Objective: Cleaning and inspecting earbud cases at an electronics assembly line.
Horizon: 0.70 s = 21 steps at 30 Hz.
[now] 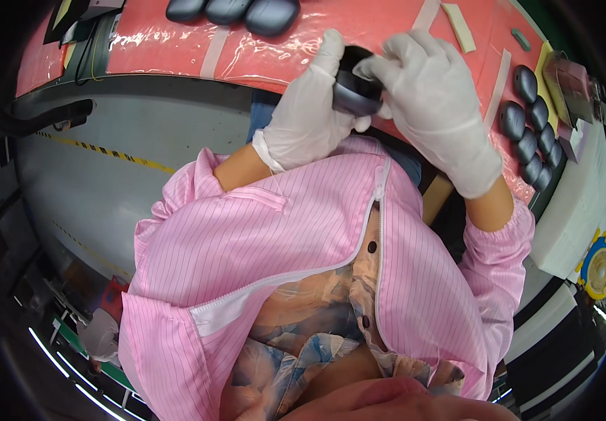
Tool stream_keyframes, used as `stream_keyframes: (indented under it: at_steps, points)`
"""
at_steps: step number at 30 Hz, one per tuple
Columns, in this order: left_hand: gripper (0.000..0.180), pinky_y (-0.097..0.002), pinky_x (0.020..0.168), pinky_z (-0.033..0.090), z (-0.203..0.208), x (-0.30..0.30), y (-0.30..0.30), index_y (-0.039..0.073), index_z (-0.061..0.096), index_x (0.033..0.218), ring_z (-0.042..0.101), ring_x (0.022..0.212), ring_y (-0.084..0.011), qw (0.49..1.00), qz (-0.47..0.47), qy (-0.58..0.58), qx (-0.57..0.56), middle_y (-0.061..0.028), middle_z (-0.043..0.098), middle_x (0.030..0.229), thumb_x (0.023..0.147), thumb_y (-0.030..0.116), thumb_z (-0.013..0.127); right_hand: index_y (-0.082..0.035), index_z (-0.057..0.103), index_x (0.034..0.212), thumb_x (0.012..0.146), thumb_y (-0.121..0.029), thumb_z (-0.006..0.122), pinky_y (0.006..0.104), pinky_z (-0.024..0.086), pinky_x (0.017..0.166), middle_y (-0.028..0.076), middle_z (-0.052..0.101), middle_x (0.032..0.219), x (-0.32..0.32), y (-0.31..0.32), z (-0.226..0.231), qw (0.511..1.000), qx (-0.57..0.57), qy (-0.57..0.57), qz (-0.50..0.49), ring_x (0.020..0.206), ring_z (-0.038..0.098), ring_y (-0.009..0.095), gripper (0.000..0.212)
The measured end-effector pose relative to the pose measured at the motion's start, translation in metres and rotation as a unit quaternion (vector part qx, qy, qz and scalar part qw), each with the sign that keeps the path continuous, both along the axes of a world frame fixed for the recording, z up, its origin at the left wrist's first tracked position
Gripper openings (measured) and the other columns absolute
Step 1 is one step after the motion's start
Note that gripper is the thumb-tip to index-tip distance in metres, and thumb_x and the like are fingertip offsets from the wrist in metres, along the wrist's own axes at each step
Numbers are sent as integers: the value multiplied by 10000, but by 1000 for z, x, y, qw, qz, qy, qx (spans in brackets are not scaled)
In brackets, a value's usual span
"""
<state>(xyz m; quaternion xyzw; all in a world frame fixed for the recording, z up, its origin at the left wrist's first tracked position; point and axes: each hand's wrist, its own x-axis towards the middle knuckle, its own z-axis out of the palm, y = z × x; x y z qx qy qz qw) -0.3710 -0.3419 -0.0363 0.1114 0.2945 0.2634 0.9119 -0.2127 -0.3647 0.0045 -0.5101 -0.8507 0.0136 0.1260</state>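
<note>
Both of my hands wear white gloves and meet over the red work surface. My left hand (308, 105) grips a dark oval case (356, 104), blue-grey on its rounded lower side and black above. Its thumb points up beside the case. From the right, my right hand (429, 91) closes in against the case's black face, with fingers bent together. A pale edge shows at its fingertips, too small to identify. Similar rounded pieces (273, 17) lie in a row at the far edge, left of my hands.
More rounded dark pieces (525, 146) stand clustered at the right. Pale tape strips (497, 90) cross the red surface (155, 42); a cream strip (459, 28) and a small green block (521, 39) lie at the far right. A yellow-and-blue fan (601, 270) stands beyond white foam (571, 203).
</note>
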Motion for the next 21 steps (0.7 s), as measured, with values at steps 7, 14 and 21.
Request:
stream_keyframes:
  at_steps: [7,14,21]
  points:
    - [718,-273,551,538,-1,-5,7,-64,477,1174,642,807,-273,999,12,15,-43,-271,534,1227,956,601,315,-99,674,969,807,-18,617,369,480,708,76,618,886,41,-16,-6,976,-45,169,-128,800,591,270,190]
    - [513,-390,818,552,12,-8,14,-134,425,1243,601,1054,-403,991,2,-81,-110,-309,500,1255,931,273,429,-75,613,1136,789,-53,675,349,465,932,116,626,1105,49,-30,-25,953,46,264,-144,998,611,246,354]
    - [567,-464,978,462,5,-9,6,-133,389,1307,530,1159,-442,986,-67,-128,-81,-320,486,1280,877,233,433,-40,497,1313,672,-141,767,366,364,956,103,589,1145,25,-25,-31,946,-52,320,9,1075,493,261,703]
